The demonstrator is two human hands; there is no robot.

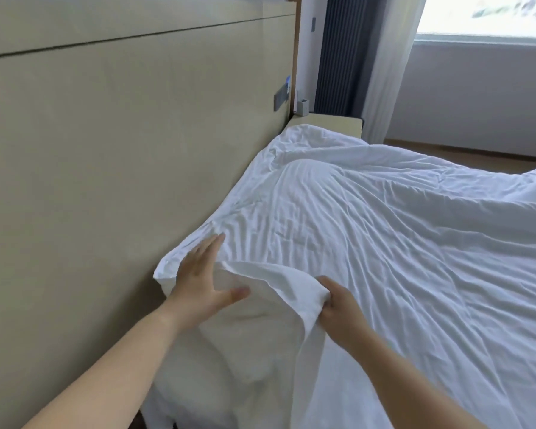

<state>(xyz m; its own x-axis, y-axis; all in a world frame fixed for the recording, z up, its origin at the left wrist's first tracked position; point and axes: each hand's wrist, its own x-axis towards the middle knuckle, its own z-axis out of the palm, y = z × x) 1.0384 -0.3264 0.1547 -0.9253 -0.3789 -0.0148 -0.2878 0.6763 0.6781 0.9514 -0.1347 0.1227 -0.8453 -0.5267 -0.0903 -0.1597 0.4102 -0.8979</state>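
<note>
white, finely creased cotton duvet cover [384, 243] spreads across the bed from the near left corner to the far right, its surface ridged with long, shallow wrinkles and swelling over a rounded bulge at the far end. the left hand [200, 275] lies flat on the near left corner of the cover, just beside the smooth beige panelled headboard [106, 150], fingers straight and spread, thumb held out to the right. the right hand [338, 308], just to its right, grips a folded edge of the same cover, fingers curled round a bunched ridge of cloth raised off the bed. beneath that raised edge a soft white pillow [245, 342] shows, plump and lightly dented. a dark grey rectangular switch plate [64, 100] sits on the headboard further back. at the far end a pale bedside ledge [331, 125] carries a small grey square holder [303, 107], with a dark pleated curtain [341, 54] behind it and a bright window [483, 13] at far right.
</note>
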